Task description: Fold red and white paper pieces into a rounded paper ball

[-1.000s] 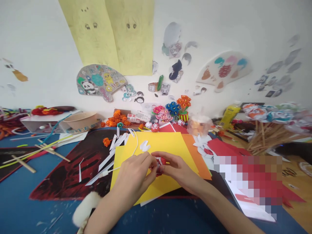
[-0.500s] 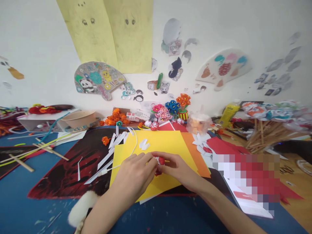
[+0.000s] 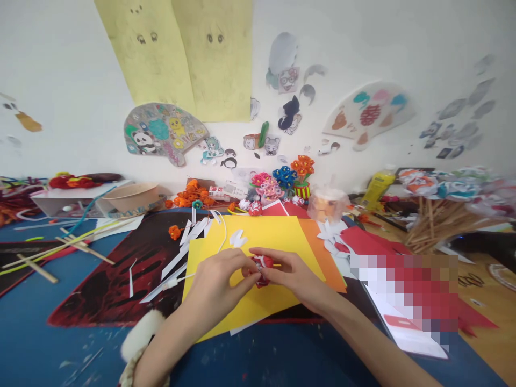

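Observation:
Between my two hands, over the yellow paper sheet [image 3: 242, 317], is a small red and white folded ball [image 3: 264, 263], probably paper. My right hand [image 3: 298, 277] grips it from the right, fingers behind and thumb in front. From the left, my left hand [image 3: 220, 277] pinches at its side, with a gap between thumb and index finger further back. Part of the ball is hidden by the fingertips. Two white paper strips [image 3: 237, 239] lie on the yellow sheet just beyond my hands.
White paper strips [image 3: 175, 263] and a white cable [image 3: 189, 276] lie left. Similar red and white balls [image 3: 255, 208] stand behind the sheet, near a plastic cup [image 3: 328, 204]. Right are red paper [image 3: 366, 242] and a lit, partly pixelated screen [image 3: 415, 336]. Wooden sticks [image 3: 38, 269] lie far left.
My left hand's fingers have drawn back and opened out from the ball, so more of it shows. My right hand keeps its hold in nearly the same place.

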